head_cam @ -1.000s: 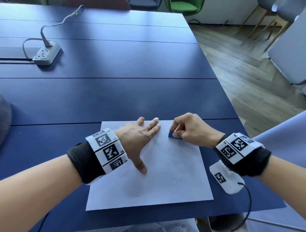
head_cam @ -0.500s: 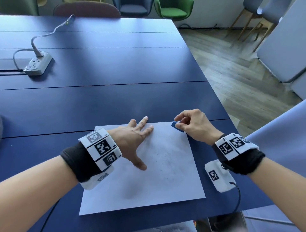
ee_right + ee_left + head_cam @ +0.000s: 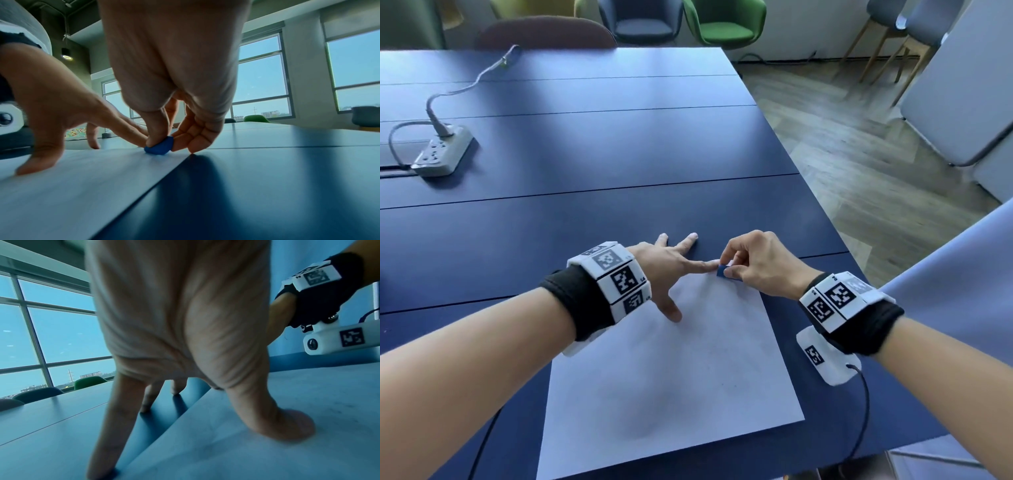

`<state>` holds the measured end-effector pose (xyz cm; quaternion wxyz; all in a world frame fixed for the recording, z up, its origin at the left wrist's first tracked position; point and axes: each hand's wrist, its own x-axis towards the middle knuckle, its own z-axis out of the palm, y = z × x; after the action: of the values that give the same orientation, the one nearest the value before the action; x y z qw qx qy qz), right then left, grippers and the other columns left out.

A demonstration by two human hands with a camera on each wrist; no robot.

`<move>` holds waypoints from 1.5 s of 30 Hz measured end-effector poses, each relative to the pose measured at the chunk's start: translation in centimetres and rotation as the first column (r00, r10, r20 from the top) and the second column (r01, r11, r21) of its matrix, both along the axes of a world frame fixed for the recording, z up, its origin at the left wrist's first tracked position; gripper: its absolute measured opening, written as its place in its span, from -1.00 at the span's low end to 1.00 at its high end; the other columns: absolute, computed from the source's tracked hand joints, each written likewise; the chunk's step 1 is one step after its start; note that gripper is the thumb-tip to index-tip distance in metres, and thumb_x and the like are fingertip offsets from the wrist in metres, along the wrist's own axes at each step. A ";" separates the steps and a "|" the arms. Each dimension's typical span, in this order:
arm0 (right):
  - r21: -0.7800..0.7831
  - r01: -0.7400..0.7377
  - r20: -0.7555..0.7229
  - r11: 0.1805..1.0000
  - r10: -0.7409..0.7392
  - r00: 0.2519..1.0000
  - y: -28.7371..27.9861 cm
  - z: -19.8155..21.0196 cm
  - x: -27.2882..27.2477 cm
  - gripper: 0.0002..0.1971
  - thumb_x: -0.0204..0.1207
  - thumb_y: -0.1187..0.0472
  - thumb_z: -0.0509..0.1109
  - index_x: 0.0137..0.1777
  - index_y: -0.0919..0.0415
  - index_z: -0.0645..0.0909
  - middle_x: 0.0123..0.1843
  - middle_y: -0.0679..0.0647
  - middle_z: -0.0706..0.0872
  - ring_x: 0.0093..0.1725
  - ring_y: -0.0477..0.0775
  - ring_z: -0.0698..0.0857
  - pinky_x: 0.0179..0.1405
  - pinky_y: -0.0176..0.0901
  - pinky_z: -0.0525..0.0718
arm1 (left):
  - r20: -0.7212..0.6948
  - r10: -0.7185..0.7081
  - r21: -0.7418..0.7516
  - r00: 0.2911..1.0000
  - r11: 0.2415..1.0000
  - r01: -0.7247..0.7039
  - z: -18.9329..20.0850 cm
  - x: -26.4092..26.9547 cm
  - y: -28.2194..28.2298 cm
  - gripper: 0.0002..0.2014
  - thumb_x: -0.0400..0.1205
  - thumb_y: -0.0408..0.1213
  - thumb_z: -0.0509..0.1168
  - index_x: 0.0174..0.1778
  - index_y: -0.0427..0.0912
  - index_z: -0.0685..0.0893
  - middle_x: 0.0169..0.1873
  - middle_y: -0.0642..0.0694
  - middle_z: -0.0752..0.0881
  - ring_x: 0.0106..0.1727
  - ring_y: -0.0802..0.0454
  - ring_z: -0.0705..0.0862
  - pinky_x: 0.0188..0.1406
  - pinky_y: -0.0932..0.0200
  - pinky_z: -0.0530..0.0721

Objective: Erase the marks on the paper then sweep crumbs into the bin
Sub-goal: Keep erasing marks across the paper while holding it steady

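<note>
The right hand (image 3: 763, 265) pinched a small blue eraser (image 3: 722, 270) on smooth white paper (image 3: 688, 377); the left hand (image 3: 664, 274) pressed flat, fingers splayed.

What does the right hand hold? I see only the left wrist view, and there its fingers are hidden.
Observer: The right hand pinches a blue eraser that touches the paper.
Operator: Where on the paper?
Observer: At the far edge, near the far right corner, close beside the index finger of the left hand.
Operator: Is there a bin?
Observer: No view shows one; the head view shows only a power strip far left on the table.
</note>
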<state>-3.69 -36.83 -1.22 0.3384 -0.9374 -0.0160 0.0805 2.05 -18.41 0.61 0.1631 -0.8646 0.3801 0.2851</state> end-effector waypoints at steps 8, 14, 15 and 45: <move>-0.045 -0.006 0.009 0.999 0.006 1.000 -0.2 -0.4 0.6 -0.93 0.38 0.24 0.54 -0.18 0.04 0.80 -0.37 -0.15 0.73 -0.34 -0.17 0.68 -0.23 -0.27 0.55 | -0.025 0.004 -0.014 1.000 1.000 -0.004 -0.4 0.7 0.2 0.14 0.35 0.23 0.54 0.47 0.68 -0.31 0.67 0.11 -0.39 0.67 -0.31 -0.34 0.24 -0.67 0.34; -0.031 -0.153 -0.100 0.988 0.149 0.984 0.7 -0.5 0.0 -0.86 0.35 0.32 0.53 -0.24 0.03 0.79 -0.32 -0.07 0.80 -0.28 -0.14 0.73 -0.25 -0.31 0.64 | -0.101 0.065 -0.018 0.993 0.998 -0.067 -0.6 1.3 0.2 0.19 0.25 0.19 0.62 0.38 0.80 -0.27 0.63 0.16 -0.48 0.66 -0.37 -0.34 0.27 -0.54 0.49; -0.053 -0.141 -0.078 0.989 0.137 0.988 0.7 -0.4 0.5 -0.86 0.34 0.31 0.52 -0.24 0.02 0.78 -0.31 -0.09 0.79 -0.24 -0.09 0.74 -0.20 -0.24 0.68 | -0.103 0.055 -0.022 0.993 0.998 -0.058 -0.8 1.4 0.3 0.19 0.25 0.20 0.62 0.39 0.78 -0.27 0.63 0.14 -0.48 0.66 -0.38 -0.34 0.26 -0.49 0.53; -0.048 -0.230 -0.125 0.972 0.223 0.967 -0.9 0.1 2.3 -0.84 0.44 0.35 0.47 -0.21 0.05 0.76 -0.27 -0.02 0.77 -0.34 -0.18 0.68 -0.36 -0.44 0.55 | -0.004 0.084 -0.048 0.996 0.995 -0.084 -1.1 -6.6 -0.5 0.27 0.27 0.12 0.64 0.58 0.51 -0.28 0.65 -0.33 -0.31 0.47 -0.46 0.20 0.11 -0.35 0.66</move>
<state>-1.42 -37.73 -1.12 0.2981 -0.9330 -0.1004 0.1748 -4.51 -18.93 -0.53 0.1297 -0.8832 0.3504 0.2835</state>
